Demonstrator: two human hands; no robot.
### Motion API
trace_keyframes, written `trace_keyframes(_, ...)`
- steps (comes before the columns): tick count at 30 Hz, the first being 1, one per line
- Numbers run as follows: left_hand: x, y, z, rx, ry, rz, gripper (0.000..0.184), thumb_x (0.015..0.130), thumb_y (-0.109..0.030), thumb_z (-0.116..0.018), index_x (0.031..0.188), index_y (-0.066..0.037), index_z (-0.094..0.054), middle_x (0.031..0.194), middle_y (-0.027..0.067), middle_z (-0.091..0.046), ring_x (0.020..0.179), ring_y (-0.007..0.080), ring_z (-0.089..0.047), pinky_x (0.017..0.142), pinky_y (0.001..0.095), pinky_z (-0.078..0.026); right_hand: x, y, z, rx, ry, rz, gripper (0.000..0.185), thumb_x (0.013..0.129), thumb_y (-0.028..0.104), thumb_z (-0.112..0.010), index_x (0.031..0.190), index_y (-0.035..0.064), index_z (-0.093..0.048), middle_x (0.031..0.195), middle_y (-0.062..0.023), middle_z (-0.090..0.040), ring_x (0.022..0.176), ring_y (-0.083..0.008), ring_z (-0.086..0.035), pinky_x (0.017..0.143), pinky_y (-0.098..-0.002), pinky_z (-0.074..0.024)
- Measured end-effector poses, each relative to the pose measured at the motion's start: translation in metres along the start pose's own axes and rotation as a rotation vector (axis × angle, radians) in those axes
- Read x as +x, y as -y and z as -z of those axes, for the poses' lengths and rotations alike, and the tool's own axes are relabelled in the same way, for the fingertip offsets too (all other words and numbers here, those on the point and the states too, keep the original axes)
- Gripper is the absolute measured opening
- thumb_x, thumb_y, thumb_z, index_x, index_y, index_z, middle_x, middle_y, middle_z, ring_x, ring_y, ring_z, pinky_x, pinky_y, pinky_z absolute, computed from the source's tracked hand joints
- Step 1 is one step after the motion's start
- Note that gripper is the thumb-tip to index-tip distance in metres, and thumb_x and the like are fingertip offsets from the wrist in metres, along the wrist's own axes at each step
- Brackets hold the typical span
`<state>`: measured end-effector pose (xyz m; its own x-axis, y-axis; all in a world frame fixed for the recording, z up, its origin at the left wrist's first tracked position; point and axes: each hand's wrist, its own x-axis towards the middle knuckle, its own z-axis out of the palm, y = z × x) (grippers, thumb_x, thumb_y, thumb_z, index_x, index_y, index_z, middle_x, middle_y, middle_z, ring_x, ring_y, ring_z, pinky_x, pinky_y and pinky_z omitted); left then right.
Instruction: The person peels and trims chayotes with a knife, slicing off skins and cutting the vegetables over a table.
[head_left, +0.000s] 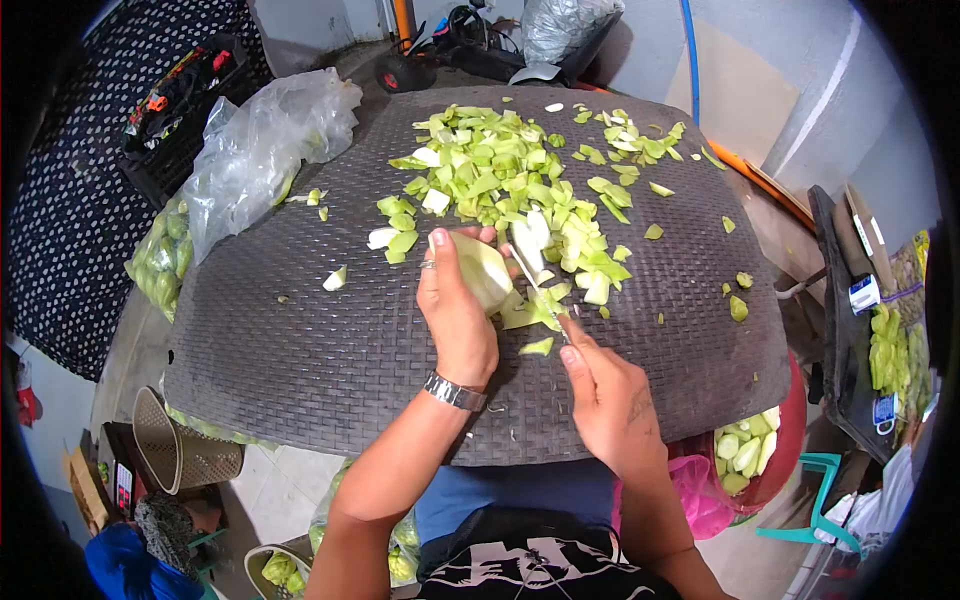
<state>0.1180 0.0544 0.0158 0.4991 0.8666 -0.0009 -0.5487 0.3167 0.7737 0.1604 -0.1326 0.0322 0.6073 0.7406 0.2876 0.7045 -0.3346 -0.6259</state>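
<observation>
Left hand: we hold a pale green vegetable cupped between thumb and fingers, at the middle of the frame, above the woven table.
Right hand: we have our fingers wrapped round the handle of a knife, its blade slanting toward the upper left, just beside the vegetable; whether edge and flesh touch, we cannot tell.
Vegetable: its visible side looks smooth and pale, so we take the skin to be off there; the far side is hidden from us.
Peeling: we judge paring the skin to be the step in hand, probably partway through on this piece.
Next stroke: we think it calls for turning any unpared side toward the blade, with our left fingertips tucked clear, since they lie close to it.
Peel pile: we see green and white scraps heaped at the upper middle, spilling down toward the knife, with loose bits at the upper right.
Plastic bag: clear, at the upper left, with whole green vegetables at its lower end.
Red tub: at the lower right, beyond the table edge, holding pale cut pieces.
</observation>
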Motion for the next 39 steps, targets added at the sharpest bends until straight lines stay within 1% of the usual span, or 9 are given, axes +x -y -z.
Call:
trace_keyframes(9, 0.012, -0.004, 0.011, -0.243, 0.000, 0.403, 0.032, 0.098, -0.017, -0.057, 0.122, 0.003, -0.051, 0.114, 0.0187, -0.063, 0.107, 0.0352, -0.069, 0.094, 0.0516, -0.061, 0.050, -0.015, 0.037, 0.525, 0.283, -0.500, 0.042, 0.114, 0.032, -0.043, 0.135, 0.0008, -0.061, 0.084, -0.0130, -0.068, 0.059, -0.0184, -0.065, 0.048, -0.0334, -0.0502)
trace_keyframes(18, 0.005, 0.015, -0.017, -0.138, -0.092, 0.186, 0.027, 0.105, -0.015, -0.059, 0.127, -0.001, -0.054, 0.116, 0.0129, -0.064, 0.106, 0.0283, -0.067, 0.084, 0.0487, -0.063, 0.119, -0.092, -0.009, 1.091, 0.338, -0.446, 0.045, 0.115, 0.038, -0.040, 0.133, 0.0009, -0.056, 0.087, -0.0110, -0.068, 0.053, -0.0172, -0.061, 0.039, -0.0286, -0.0448)
trace_keyframes(20, -0.019, 0.014, -0.063, -0.011, 0.027, 0.321, 0.026, 0.104, -0.013, -0.060, 0.126, -0.001, -0.055, 0.109, 0.0116, -0.068, 0.082, 0.0274, -0.072, 0.067, 0.0400, -0.063, 0.114, -0.095, -0.011, 1.107, 0.316, -0.470, 0.043, 0.114, 0.038, -0.042, 0.135, 0.0024, -0.057, 0.091, -0.0108, -0.070, 0.056, -0.0181, -0.062, 0.042, -0.0306, -0.0459)
trace_keyframes(22, -0.053, 0.033, -0.115, 0.130, 0.242, 0.302, 0.030, 0.099, -0.013, -0.068, 0.124, -0.001, -0.055, 0.106, 0.0123, -0.069, 0.082, 0.0230, -0.074, 0.059, 0.0366, -0.061, 0.108, -0.112, -0.028, 1.249, 0.191, -0.432, 0.044, 0.115, 0.039, -0.040, 0.133, 0.0032, -0.057, 0.093, -0.0116, -0.070, 0.056, -0.0185, -0.063, 0.044, -0.0330, -0.0476)
trace_keyframes(23, -0.070, 0.041, -0.141, 0.163, 0.365, 0.341, 0.037, 0.095, -0.012, -0.074, 0.125, 0.000, -0.056, 0.103, 0.0121, -0.070, 0.085, 0.0204, -0.074, 0.060, 0.0359, -0.061, 0.106, -0.110, -0.014, 1.367, 0.417, -0.406, 0.045, 0.115, 0.039, -0.038, 0.133, 0.0026, -0.057, 0.094, -0.0124, -0.071, 0.057, -0.0187, -0.063, 0.045, -0.0337, -0.0482)
trace_keyframes(24, -0.084, 0.052, -0.160, 0.130, 0.558, 0.468, 0.038, 0.094, -0.013, -0.076, 0.124, 0.001, -0.058, 0.104, 0.0122, -0.070, 0.087, 0.0200, -0.074, 0.064, 0.0365, -0.062, 0.115, -0.103, -0.014, 1.090, 0.377, -0.456, 0.047, 0.116, 0.040, -0.035, 0.132, 0.0009, -0.056, 0.092, -0.0140, -0.071, 0.057, -0.0189, -0.063, 0.044, -0.0319, -0.0475)
trace_keyframes(29, -0.149, 0.121, -0.237, 0.207, 1.300, 0.802, 0.040, 0.097, -0.026, -0.074, 0.118, 0.007, -0.066, 0.118, 0.0131, -0.068, 0.096, 0.0190, -0.071, 0.080, 0.0348, -0.061, 0.113, -0.101, -0.014, 1.123, 0.351, -0.425, 0.047, 0.116, 0.039, -0.033, 0.129, -0.0005, -0.055, 0.087, -0.0141, -0.071, 0.053, -0.0201, -0.063, 0.038, -0.0309, -0.0442)
trace_keyframes(33, -0.147, 0.115, -0.234, 0.466, 1.402, 0.607, 0.052, 0.101, -0.035, -0.069, 0.129, 0.009, -0.065, 0.120, 0.0142, -0.067, 0.108, 0.0206, -0.067, 0.086, 0.0343, -0.059, 0.110, -0.100, -0.013, 1.127, 0.352, -0.437, 0.046, 0.116, 0.039, -0.035, 0.126, 0.0005, -0.057, 0.085, -0.0138, -0.071, 0.052, -0.0201, -0.064, 0.038, -0.0305, -0.0442)
trace_keyframes(39, -0.066, 0.040, -0.125, -0.137, 1.037, 0.884, 0.095, 0.103, -0.077, -0.032, 0.150, 0.003, -0.046, 0.146, 0.0270, -0.058, 0.125, 0.0400, -0.066, 0.098, 0.0520, -0.058, 0.112, -0.108, -0.016, 1.121, 0.402, -0.350, 0.045, 0.113, 0.044, -0.045, 0.125, 0.0038, -0.060, 0.090, -0.0086, -0.070, 0.068, -0.0169, -0.066, 0.054, -0.0312, -0.0517)
